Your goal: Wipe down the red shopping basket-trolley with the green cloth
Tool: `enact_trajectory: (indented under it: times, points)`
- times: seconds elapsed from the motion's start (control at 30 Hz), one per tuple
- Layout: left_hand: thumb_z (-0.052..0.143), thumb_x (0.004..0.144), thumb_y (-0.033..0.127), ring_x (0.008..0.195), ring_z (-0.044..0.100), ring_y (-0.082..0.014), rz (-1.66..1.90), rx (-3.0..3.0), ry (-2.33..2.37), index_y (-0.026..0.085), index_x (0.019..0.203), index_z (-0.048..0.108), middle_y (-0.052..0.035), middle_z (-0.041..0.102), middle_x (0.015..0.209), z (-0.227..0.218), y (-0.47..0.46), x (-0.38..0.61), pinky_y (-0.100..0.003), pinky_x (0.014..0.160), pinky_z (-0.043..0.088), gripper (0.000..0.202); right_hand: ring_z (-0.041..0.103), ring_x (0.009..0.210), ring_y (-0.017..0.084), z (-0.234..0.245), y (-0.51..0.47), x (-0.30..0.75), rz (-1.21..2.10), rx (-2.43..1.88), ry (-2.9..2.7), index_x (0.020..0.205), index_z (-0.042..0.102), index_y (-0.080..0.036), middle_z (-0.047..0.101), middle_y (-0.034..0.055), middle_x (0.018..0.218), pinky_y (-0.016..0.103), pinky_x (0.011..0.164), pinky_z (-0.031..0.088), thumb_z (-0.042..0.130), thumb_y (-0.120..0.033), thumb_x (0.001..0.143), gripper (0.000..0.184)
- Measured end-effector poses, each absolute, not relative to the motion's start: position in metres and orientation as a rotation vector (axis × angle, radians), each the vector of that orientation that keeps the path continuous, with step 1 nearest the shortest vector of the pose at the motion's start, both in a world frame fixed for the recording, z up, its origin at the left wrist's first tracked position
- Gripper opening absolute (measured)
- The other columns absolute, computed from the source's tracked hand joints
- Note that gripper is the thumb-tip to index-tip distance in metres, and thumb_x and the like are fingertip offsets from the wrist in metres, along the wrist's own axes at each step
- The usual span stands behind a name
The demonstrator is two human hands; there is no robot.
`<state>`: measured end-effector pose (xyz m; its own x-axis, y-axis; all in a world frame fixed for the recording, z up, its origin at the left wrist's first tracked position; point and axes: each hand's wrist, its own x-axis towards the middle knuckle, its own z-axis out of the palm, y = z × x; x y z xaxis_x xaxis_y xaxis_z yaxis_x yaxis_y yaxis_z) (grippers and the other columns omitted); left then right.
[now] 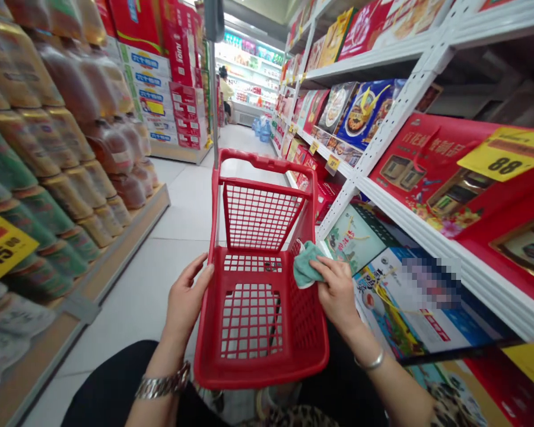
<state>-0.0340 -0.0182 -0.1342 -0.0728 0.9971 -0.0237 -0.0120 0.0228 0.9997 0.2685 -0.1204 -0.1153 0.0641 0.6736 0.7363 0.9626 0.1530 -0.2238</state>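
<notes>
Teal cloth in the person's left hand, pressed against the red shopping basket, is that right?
Not quite: the head view shows the teal cloth in the right hand, not the left hand. The rest is right: the cloth is pressed against the red shopping basket.

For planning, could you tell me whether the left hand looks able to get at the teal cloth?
Probably yes, though not directly: the red basket lies between the left hand and the cloth, which the right hand holds. Reaching over the basket's rim looks free.
</notes>
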Motion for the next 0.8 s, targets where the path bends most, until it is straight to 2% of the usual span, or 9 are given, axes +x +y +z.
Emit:
enact_trajectory:
  times: [0.1, 0.2, 0.27, 0.37, 0.43, 0.57, 0.8]
  points:
    - [0.074, 0.074, 0.061, 0.119, 0.070, -0.0309, 1.205, 1.057, 1.343, 0.015, 0.131, 0.069, -0.0146, 0.074, 0.131, -0.127, -0.045, -0.034, -0.047, 0.110, 0.053, 0.074, 0.061, 0.104, 0.025, -0.118, -0.128, 0.265, -0.418, -1.551, -1.639, 0.116, 0.078, -0.025, 0.075, 0.0078, 0.118, 0.045, 0.096, 0.049, 0.048, -0.005, 0.091, 0.044]
    - [0.073, 0.075, 0.059, 0.119, 0.070, -0.0325, 1.144, 1.050, 1.507, 0.018, 0.133, 0.070, -0.0124, 0.075, 0.130, -0.133, -0.082, -0.036, -0.049, 0.109, 0.054, 0.071, 0.061, 0.104, 0.025, -0.119, -0.129, 0.263, -0.345, -1.534, -1.584, 0.116, 0.078, -0.025, 0.075, 0.0078, 0.117, 0.045, 0.096, 0.050, 0.048, -0.004, 0.091, 0.045]
    - [0.070, 0.078, 0.060, 0.123, 0.069, -0.0325, 1.096, 1.122, 1.632, 0.022, 0.136, 0.068, -0.0098, 0.075, 0.130, -0.142, -0.105, -0.038, -0.048, 0.112, 0.052, 0.069, 0.061, 0.102, 0.025, -0.118, -0.129, 0.261, -0.314, -1.537, -1.574, 0.114, 0.079, -0.024, 0.075, 0.0080, 0.117, 0.044, 0.096, 0.050, 0.048, -0.002, 0.089, 0.046]
    - [0.058, 0.088, 0.061, 0.134, 0.062, -0.0299, 1.145, 1.293, 1.686, 0.023, 0.138, 0.067, -0.0077, 0.070, 0.140, -0.155, -0.127, -0.040, -0.041, 0.116, 0.048, 0.064, 0.059, 0.099, 0.025, -0.116, -0.135, 0.253, -0.290, -1.544, -1.613, 0.112, 0.081, -0.023, 0.074, 0.0090, 0.116, 0.043, 0.093, 0.051, 0.049, 0.000, 0.087, 0.047]
    - [0.051, 0.092, 0.060, 0.137, 0.060, -0.0296, 1.189, 1.324, 1.725, 0.020, 0.139, 0.067, -0.0094, 0.069, 0.142, -0.159, -0.132, -0.040, -0.040, 0.116, 0.048, 0.063, 0.057, 0.098, 0.025, -0.115, -0.143, 0.248, -0.278, -1.546, -1.640, 0.113, 0.081, -0.022, 0.074, 0.0096, 0.117, 0.042, 0.092, 0.051, 0.049, 0.002, 0.086, 0.048]
    - [0.046, 0.094, 0.055, 0.135, 0.061, -0.0322, 1.243, 1.326, 1.753, 0.015, 0.136, 0.068, -0.0145, 0.070, 0.139, -0.162, -0.128, -0.038, -0.044, 0.116, 0.049, 0.062, 0.055, 0.098, 0.026, -0.114, -0.163, 0.238, -0.264, -1.524, -1.659, 0.114, 0.080, -0.021, 0.074, 0.0100, 0.116, 0.041, 0.090, 0.052, 0.049, 0.005, 0.084, 0.050]
    - [0.045, 0.095, 0.048, 0.131, 0.064, -0.0300, 1.337, 1.418, 1.711, 0.014, 0.131, 0.070, -0.0170, 0.070, 0.137, -0.165, -0.119, -0.034, -0.041, 0.113, 0.050, 0.056, 0.052, 0.095, 0.026, -0.119, -0.206, 0.220, -0.286, -1.476, -1.748, 0.112, 0.079, -0.021, 0.074, 0.0091, 0.114, 0.038, 0.083, 0.055, 0.050, 0.007, 0.081, 0.051]
